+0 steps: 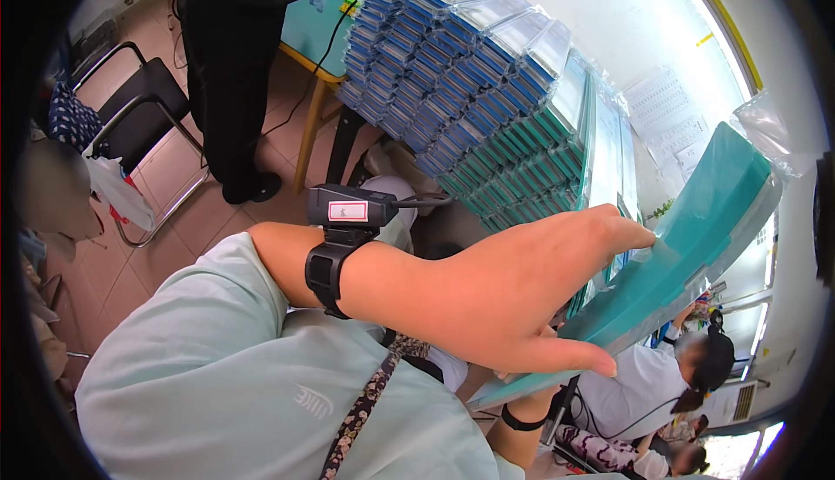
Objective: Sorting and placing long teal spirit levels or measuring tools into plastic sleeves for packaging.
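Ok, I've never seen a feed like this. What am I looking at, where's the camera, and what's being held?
This is one wide fisheye camera worn on a person's head, looking down, so straight edges bend. There is no machine: just bare hands. The left hand, with a black wrist device strapped on, rests its fingers on a teal folder in clear plastic wrap. The right hand is mostly hidden beneath the folder and seems to support it. Behind are stacks of blue and teal cases. Other people are nearby: one standing by a chair, one seated.
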Available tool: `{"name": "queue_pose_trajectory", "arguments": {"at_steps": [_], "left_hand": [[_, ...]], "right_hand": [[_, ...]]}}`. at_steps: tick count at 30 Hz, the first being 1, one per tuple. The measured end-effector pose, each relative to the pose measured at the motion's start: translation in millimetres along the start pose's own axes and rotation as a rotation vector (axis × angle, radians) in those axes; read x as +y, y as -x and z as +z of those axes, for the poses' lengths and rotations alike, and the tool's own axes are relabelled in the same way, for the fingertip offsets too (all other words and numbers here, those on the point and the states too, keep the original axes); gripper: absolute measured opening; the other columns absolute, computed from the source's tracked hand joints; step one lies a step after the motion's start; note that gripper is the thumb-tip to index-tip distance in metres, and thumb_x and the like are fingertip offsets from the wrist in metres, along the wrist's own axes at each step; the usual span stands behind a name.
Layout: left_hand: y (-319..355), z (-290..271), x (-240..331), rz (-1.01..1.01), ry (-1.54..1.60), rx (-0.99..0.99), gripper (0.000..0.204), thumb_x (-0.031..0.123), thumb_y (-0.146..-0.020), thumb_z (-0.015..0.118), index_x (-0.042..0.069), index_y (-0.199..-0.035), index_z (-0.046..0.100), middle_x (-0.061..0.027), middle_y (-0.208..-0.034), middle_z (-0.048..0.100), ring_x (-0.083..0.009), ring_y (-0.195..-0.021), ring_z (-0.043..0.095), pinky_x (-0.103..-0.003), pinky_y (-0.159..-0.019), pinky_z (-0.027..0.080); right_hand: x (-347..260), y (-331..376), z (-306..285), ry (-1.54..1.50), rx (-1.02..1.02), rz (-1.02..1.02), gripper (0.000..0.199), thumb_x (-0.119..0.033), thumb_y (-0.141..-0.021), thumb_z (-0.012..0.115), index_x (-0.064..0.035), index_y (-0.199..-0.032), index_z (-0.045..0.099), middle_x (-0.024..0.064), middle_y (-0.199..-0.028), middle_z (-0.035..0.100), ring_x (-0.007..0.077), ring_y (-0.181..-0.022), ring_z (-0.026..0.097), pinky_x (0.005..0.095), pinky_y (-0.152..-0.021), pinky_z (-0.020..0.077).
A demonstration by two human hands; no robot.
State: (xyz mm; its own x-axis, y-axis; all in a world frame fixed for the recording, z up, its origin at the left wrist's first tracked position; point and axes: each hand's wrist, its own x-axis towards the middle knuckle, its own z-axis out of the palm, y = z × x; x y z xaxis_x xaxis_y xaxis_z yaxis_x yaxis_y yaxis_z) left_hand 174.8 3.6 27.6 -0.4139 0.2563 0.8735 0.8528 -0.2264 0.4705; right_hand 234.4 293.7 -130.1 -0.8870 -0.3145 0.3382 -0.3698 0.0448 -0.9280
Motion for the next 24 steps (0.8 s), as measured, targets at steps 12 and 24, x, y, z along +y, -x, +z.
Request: {"name": "queue_pose_trajectory", "arguments": {"at_steps": [12, 24], "left_hand": [[-1.6, 19.2, -15.1, 0.125, -0.232, 0.032, 0.073, 0.03, -0.071, 0.077, 0.002, -0.127, 0.041, -0.0133, -0.093, 0.047, -0.0292, -0.079, 0.049, -0.037, -0.068, 0.042], [-7.4, 21.0, -19.8, 0.479, -0.992, -0.01, 0.012, 0.025, -0.068, 0.062, 0.015, -0.073, 0.058, 0.0013, -0.08, 0.043, -0.0143, -0.073, 0.046, -0.026, -0.054, 0.034]], "right_hand": [[-152.8, -116.2, 53.1, 0.582, 0.555, -0.064, 0.045, -0.024, -0.101, 0.041, 0.0045, -0.136, 0.039, 0.0082, -0.104, 0.059, 0.0115, -0.08, 0.059, 0.0225, -0.067, 0.0481], [-128.7, -263.0, -9.9, -0.137, 0.253, 0.135, 0.034, -0.03, -0.098, 0.048, -0.0041, -0.117, 0.058, 0.0052, -0.098, 0.061, 0.0097, -0.083, 0.058, 0.0253, -0.076, 0.0486]]}}
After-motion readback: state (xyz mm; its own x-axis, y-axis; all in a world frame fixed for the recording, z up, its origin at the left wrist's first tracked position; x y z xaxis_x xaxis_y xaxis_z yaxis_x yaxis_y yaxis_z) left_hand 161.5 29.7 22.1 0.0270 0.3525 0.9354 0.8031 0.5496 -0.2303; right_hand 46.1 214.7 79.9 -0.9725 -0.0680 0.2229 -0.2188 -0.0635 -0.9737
